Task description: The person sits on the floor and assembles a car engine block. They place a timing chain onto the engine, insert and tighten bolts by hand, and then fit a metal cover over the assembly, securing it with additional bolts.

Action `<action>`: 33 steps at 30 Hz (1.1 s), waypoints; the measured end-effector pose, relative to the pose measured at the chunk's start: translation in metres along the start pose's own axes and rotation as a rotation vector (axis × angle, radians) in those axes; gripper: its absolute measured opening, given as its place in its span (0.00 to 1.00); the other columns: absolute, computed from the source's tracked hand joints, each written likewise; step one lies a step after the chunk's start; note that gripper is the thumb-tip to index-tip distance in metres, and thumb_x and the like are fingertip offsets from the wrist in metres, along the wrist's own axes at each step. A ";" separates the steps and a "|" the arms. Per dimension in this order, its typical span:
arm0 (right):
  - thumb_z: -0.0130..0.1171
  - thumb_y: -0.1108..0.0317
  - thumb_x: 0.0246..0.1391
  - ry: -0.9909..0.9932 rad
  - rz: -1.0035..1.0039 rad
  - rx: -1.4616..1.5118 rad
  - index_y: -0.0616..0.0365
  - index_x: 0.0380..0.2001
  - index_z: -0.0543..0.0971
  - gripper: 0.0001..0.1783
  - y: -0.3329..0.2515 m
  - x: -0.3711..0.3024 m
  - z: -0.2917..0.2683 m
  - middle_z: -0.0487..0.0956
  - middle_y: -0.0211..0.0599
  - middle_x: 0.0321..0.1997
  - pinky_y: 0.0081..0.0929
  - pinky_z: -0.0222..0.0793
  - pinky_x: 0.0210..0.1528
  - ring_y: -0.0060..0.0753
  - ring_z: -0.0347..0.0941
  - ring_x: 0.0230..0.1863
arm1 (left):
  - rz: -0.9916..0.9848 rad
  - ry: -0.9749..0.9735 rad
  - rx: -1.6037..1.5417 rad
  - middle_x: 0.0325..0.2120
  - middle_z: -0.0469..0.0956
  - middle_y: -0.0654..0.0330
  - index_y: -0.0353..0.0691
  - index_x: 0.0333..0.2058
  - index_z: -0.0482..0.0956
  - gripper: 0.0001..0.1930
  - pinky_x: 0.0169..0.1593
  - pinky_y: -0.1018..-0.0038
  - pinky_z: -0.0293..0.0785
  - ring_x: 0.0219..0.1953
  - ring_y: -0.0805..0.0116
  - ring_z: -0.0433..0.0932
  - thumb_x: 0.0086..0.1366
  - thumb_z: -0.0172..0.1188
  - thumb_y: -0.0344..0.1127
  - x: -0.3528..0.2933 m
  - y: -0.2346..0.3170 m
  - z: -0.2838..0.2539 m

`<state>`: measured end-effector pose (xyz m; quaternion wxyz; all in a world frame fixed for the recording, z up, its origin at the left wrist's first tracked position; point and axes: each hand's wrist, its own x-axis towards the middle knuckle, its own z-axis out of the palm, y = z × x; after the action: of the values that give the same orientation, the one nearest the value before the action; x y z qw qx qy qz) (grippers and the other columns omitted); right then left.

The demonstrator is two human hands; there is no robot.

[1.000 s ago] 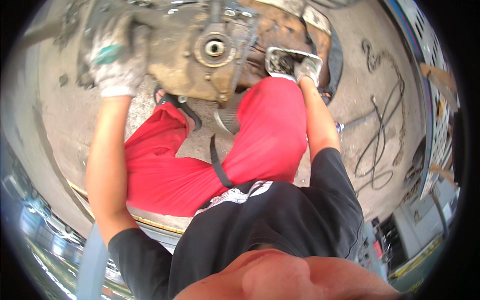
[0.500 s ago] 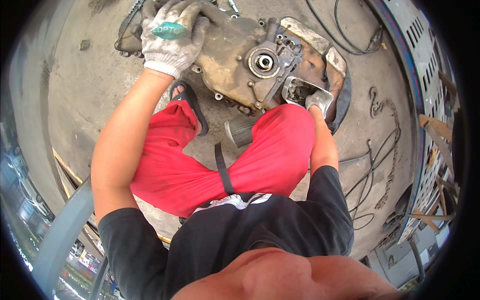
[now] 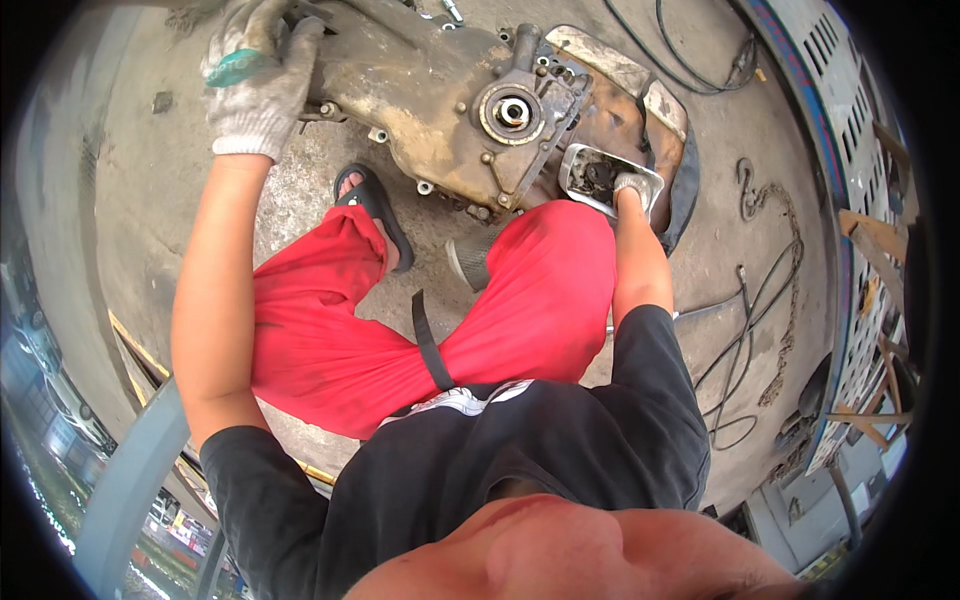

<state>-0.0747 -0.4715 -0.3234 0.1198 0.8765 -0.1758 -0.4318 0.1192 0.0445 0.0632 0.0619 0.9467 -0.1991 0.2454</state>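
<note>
A large dirty metal engine casing (image 3: 420, 100) lies on the floor before my knees, a round collar with a central bore near its right end. At its left end my left hand (image 3: 258, 85), in a grey-white knit glove with a green patch, grips the casing's edge; the fingertips are partly hidden. My right hand (image 3: 630, 184), gloved too, reaches into a light metal tray (image 3: 578, 172) with dark small parts in it. Its fingers look curled, and what they hold, if anything, is hidden. The tray rests against the brown, worn part beside the casing.
A perforated metal cylinder (image 3: 470, 260) lies by my right knee. Black hoses (image 3: 690, 82) and a chain with a hook (image 3: 750, 195) lie on the concrete to the right. A slotted metal panel (image 3: 835, 90) borders that side. My left foot wears a black sandal (image 3: 390, 225).
My left hand has moved left across the casing to its end. My right hand stays in the tray, its fingers more curled. The view has shifted slightly.
</note>
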 end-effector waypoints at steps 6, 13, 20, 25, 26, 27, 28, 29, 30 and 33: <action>0.49 0.55 0.66 -0.076 0.089 0.027 0.54 0.60 0.82 0.26 0.016 -0.002 -0.009 0.79 0.43 0.67 0.38 0.71 0.65 0.43 0.76 0.65 | -0.361 -0.183 -0.301 0.53 0.84 0.50 0.45 0.63 0.78 0.28 0.58 0.67 0.76 0.55 0.57 0.83 0.69 0.66 0.51 -0.006 0.006 0.005; 0.60 0.57 0.58 0.023 0.267 0.460 0.56 0.59 0.81 0.27 0.010 0.004 -0.013 0.83 0.40 0.60 0.35 0.74 0.57 0.39 0.80 0.54 | -0.355 -0.104 -0.355 0.46 0.86 0.53 0.45 0.61 0.80 0.25 0.52 0.64 0.79 0.44 0.57 0.85 0.69 0.66 0.48 -0.009 0.002 0.018; 0.70 0.58 0.49 0.192 0.180 1.443 0.61 0.55 0.81 0.30 0.025 -0.050 0.001 0.86 0.42 0.44 0.39 0.77 0.47 0.42 0.81 0.41 | -0.235 0.123 -0.201 0.43 0.87 0.52 0.43 0.52 0.85 0.18 0.50 0.60 0.80 0.44 0.52 0.85 0.68 0.66 0.45 -0.011 -0.003 0.035; 0.68 0.67 0.56 0.070 -0.068 1.924 0.59 0.58 0.80 0.26 0.051 -0.180 -0.083 0.75 0.28 0.30 0.20 0.64 0.24 0.18 0.69 0.26 | -0.255 0.132 -0.217 0.43 0.87 0.50 0.42 0.50 0.86 0.16 0.51 0.58 0.80 0.45 0.48 0.86 0.68 0.66 0.43 -0.009 0.001 0.030; 0.67 0.68 0.56 0.170 -0.187 2.033 0.60 0.58 0.80 0.26 0.054 -0.207 -0.108 0.75 0.27 0.29 0.19 0.62 0.24 0.17 0.68 0.26 | -0.245 0.139 -0.207 0.43 0.87 0.49 0.42 0.50 0.86 0.16 0.51 0.58 0.80 0.45 0.48 0.86 0.68 0.66 0.43 -0.010 0.000 0.033; 0.67 0.70 0.58 0.301 -0.363 2.101 0.61 0.59 0.79 0.25 0.058 -0.221 -0.132 0.75 0.26 0.29 0.18 0.63 0.25 0.17 0.68 0.26 | -0.235 0.146 -0.199 0.43 0.87 0.49 0.42 0.50 0.86 0.16 0.51 0.58 0.80 0.45 0.48 0.86 0.68 0.66 0.43 -0.010 -0.001 0.036; 0.65 0.72 0.60 0.367 -0.421 2.014 0.61 0.59 0.80 0.23 0.057 -0.231 -0.164 0.76 0.27 0.29 0.17 0.64 0.26 0.17 0.69 0.26 | -0.225 0.154 -0.207 0.42 0.87 0.49 0.43 0.49 0.86 0.15 0.50 0.58 0.80 0.44 0.48 0.86 0.68 0.66 0.43 -0.009 0.001 0.037; 0.64 0.74 0.61 0.428 -0.475 1.926 0.61 0.58 0.80 0.21 0.054 -0.242 -0.198 0.76 0.28 0.30 0.17 0.64 0.26 0.18 0.69 0.27 | -0.214 0.166 -0.224 0.42 0.87 0.50 0.43 0.49 0.86 0.15 0.50 0.58 0.80 0.44 0.48 0.86 0.68 0.65 0.43 -0.011 0.001 0.038; 0.65 0.70 0.62 0.511 -0.475 1.758 0.62 0.57 0.81 0.20 0.041 -0.252 -0.237 0.80 0.31 0.34 0.18 0.68 0.33 0.20 0.74 0.31 | -0.198 0.175 -0.237 0.42 0.87 0.50 0.43 0.48 0.86 0.15 0.50 0.58 0.81 0.44 0.48 0.86 0.68 0.65 0.43 -0.011 0.000 0.040; 0.65 0.63 0.65 0.619 -0.719 1.450 0.64 0.51 0.84 0.17 -0.028 -0.284 -0.350 0.87 0.37 0.41 0.22 0.75 0.42 0.25 0.82 0.41 | -0.161 0.194 -0.205 0.40 0.87 0.51 0.44 0.47 0.86 0.13 0.48 0.58 0.81 0.42 0.49 0.86 0.68 0.65 0.42 -0.011 -0.005 0.033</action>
<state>0.0502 -0.3086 0.0794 -0.5700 0.8171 -0.0796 0.0333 0.1273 0.0459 0.0288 0.1966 0.9203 -0.1396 0.3082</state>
